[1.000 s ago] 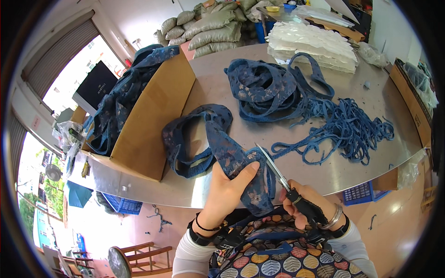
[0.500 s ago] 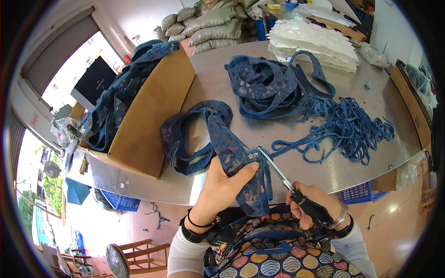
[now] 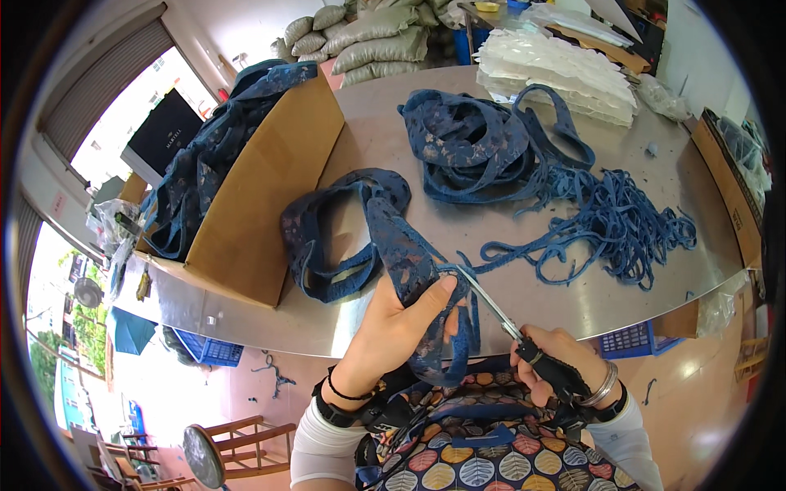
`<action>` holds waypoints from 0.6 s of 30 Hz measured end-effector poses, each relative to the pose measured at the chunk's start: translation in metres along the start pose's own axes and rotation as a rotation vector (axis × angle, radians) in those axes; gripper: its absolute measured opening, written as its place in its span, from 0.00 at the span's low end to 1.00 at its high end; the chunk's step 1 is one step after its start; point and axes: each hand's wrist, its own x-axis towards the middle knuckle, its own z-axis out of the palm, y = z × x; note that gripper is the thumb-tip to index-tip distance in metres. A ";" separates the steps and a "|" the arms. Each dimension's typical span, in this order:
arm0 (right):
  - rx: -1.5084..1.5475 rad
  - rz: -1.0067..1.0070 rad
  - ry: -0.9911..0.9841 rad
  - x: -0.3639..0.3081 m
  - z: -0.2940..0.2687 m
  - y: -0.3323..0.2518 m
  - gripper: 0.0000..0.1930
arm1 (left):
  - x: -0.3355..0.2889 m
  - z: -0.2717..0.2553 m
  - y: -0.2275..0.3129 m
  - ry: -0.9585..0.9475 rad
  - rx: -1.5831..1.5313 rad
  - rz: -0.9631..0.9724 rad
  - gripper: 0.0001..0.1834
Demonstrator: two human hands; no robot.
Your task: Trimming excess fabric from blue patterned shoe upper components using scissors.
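- Long dark-blue fabric strip with a pale floral pattern (image 3: 399, 254): it lies in a loose loop near the front edge of the shiny grey metal table (image 3: 246, 323), then runs into the person's grasp, its lower end hanging by the apron.
- Left hand (image 3: 395, 321): pinches the strip, thumb pressed flat on top and fingers underneath.
- Right hand (image 3: 566, 350): wrapped around the black handles of a pair of silver-bladed scissors (image 3: 509, 325), with a silver bangle at the wrist.
- The scissors point up and to the left, their tips at the strip's edge just beside the left thumb; whether they are biting into the cloth, I cannot tell.
- A tangled heap of thin blue fabric cords (image 3: 618, 225) lies on the table to the right, one strand trailing toward the scissor tips.
- A thick coil of matching patterned blue strip (image 3: 471, 147) sits behind, touching the heap.
- To the left, a brown cardboard box (image 3: 266, 192) holds more of the same cloth.
- At the back stands a stack of white, ragged-edged sheets (image 3: 557, 78).
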 end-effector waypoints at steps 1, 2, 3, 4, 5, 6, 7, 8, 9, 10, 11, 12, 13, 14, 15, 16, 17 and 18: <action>-0.010 0.005 -0.001 0.000 0.000 0.001 0.23 | -0.001 0.000 0.001 0.010 0.017 -0.017 0.08; -0.019 0.010 -0.002 -0.001 0.000 0.002 0.20 | -0.001 0.000 0.003 0.020 0.034 -0.034 0.08; -0.029 0.016 -0.003 -0.002 0.001 0.003 0.18 | -0.002 -0.001 0.003 0.030 0.051 -0.052 0.08; -0.025 0.013 -0.010 -0.002 0.001 0.002 0.17 | -0.002 -0.002 0.003 0.035 0.064 -0.045 0.08; -0.020 0.010 -0.016 -0.003 0.000 0.000 0.16 | -0.003 -0.004 0.000 0.039 0.076 -0.038 0.07; -0.016 0.007 -0.023 -0.004 0.000 -0.001 0.15 | -0.003 -0.006 -0.001 0.043 0.089 -0.031 0.07; 0.003 0.051 -0.044 -0.004 -0.001 -0.004 0.15 | -0.003 -0.007 -0.001 0.048 0.087 -0.029 0.07; 0.022 0.096 -0.066 -0.003 -0.003 -0.008 0.15 | -0.003 -0.008 -0.002 0.053 0.085 -0.027 0.07; 0.041 0.140 -0.088 -0.003 -0.004 -0.010 0.15 | -0.003 -0.009 -0.002 0.058 0.083 -0.026 0.06; 0.025 0.106 -0.070 -0.003 -0.003 -0.008 0.15 | -0.003 -0.010 -0.002 0.062 0.086 -0.032 0.06; 0.008 0.071 -0.053 -0.004 -0.001 -0.006 0.15 | -0.003 -0.011 -0.002 0.066 0.090 -0.039 0.06; -0.009 0.036 -0.035 -0.005 0.000 -0.005 0.15 | -0.002 -0.011 -0.001 0.071 0.093 -0.046 0.06; -0.020 0.036 -0.052 -0.005 0.000 -0.005 0.15 | -0.002 -0.013 -0.003 0.066 0.074 -0.043 0.06; -0.032 0.035 -0.069 -0.005 -0.001 -0.006 0.16 | -0.001 -0.014 -0.004 0.061 0.054 -0.040 0.06; -0.043 0.035 -0.086 -0.006 -0.002 -0.007 0.16 | -0.001 -0.015 -0.005 0.056 0.035 -0.037 0.06; 0.169 0.171 -0.101 -0.006 -0.002 -0.009 0.15 | -0.001 -0.015 -0.005 0.047 0.032 -0.046 0.06; 0.382 0.307 -0.114 -0.005 -0.001 -0.011 0.14 | -0.001 -0.015 -0.004 0.038 0.029 -0.055 0.06; 0.496 0.361 -0.117 -0.004 0.001 -0.012 0.14 | -0.001 -0.014 -0.004 0.030 0.027 -0.064 0.06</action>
